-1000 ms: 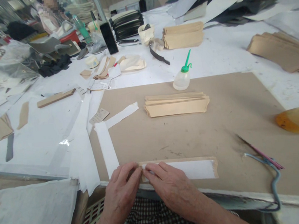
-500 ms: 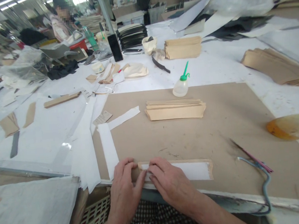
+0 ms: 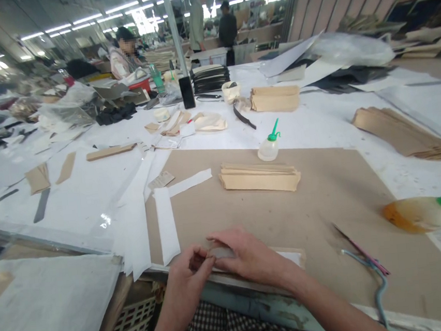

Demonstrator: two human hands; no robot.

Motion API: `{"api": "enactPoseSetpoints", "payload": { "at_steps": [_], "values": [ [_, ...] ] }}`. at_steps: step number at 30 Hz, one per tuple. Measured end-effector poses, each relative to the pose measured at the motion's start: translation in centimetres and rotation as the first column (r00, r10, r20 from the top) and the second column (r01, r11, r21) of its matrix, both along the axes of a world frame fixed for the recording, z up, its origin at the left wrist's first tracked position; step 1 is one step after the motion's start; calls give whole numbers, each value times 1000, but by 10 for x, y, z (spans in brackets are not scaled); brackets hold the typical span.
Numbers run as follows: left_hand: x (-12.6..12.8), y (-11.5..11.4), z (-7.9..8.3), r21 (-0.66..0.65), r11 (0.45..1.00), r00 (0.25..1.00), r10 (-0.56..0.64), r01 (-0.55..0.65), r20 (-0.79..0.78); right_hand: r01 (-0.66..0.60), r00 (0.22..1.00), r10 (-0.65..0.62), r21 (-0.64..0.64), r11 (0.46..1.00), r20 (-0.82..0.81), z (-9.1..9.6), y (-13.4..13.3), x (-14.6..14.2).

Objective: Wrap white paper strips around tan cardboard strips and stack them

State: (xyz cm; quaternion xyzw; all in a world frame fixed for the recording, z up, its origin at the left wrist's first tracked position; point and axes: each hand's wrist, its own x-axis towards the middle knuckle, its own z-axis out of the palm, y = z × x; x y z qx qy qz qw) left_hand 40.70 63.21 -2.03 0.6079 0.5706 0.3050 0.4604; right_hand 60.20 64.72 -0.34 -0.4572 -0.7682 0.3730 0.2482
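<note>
Both my hands meet at the near edge of a brown cardboard mat (image 3: pixel 325 197). My left hand (image 3: pixel 190 272) is closed in a pinch at the left end of a tan strip with a white liner (image 3: pixel 291 255). My right hand (image 3: pixel 248 254) lies over the same strip with its fingers curled down onto it, hiding most of it. Only the strip's right end shows past my right wrist. A stack of tan pieces (image 3: pixel 259 176) lies farther back on the mat. A white paper strip (image 3: pixel 166 224) lies just left of my left hand.
A glue bottle with a green nozzle (image 3: pixel 270 144) stands behind the stack. Another bottle (image 3: pixel 423 212) lies on its side at the right. A pink-handled tool with a blue cord (image 3: pixel 364 255) lies right of my hands. Tan stacks, scraps and seated and standing people are farther back.
The camera has tilted up, showing more of the room. My right hand has slid over the strip and covers more of it; my left hand has curled into a pinch at its end.
</note>
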Motion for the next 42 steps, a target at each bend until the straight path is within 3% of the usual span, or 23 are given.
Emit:
{"api": "enactPoseSetpoints", "payload": {
  "at_steps": [4,7,9,11,13,15,17,19,22,29,32,34,35,37,40,42],
  "values": [
    [-1,1,12,-157,987,934,93,-41,344,23,985,-54,-182,983,-166,15,-6,4],
    [-4,-2,19,-205,978,881,120,-27,458,73,963,-132,-242,967,-236,23,-16,3],
    [-5,-7,23,-134,990,892,88,-31,444,123,944,-195,-265,956,-264,27,-23,1],
    [-4,-14,26,66,997,945,25,-50,327,188,930,-252,-241,952,-268,30,-30,-1],
    [-1,-21,31,369,927,993,20,-64,120,250,923,-287,-168,954,-257,33,-38,-3],
    [4,-28,36,646,763,993,89,-16,-80,282,921,-296,-91,955,-254,36,-46,-6],
    [9,-33,41,790,609,964,157,76,-213,291,922,-289,-29,956,-258,39,-53,-9],
    [12,-36,45,841,521,937,200,146,-287,290,926,-274,26,957,-259,42,-59,-12],
    [14,-39,48,866,463,902,268,188,-339,297,934,-268,95,950,-234,43,-65,-16],
    [19,-44,47,885,394,834,377,249,-402,325,946,-312,307,895,-91,37,-75,-25],
    [21,-45,44,883,404,832,383,240,-402,335,936,-350,374,865,-29,33,-77,-27],
    [21,-45,43,868,455,858,346,201,-380,339,934,-356,371,864,-23,32,-78,-28],
    [20,-44,42,850,504,884,313,156,-348,348,933,-358,348,871,-36,32,-77,-28],
    [17,-43,43,755,656,944,239,17,-229,374,927,-365,248,894,-84,33,-76,-26],
    [11,-39,44,428,889,985,170,-161,18,386,910,-378,16,922,-170,38,-70,-21],
    [8,-36,44,199,959,971,170,-203,169,367,901,-382,-109,924,-205,40,-65,-17]
  ]
}}
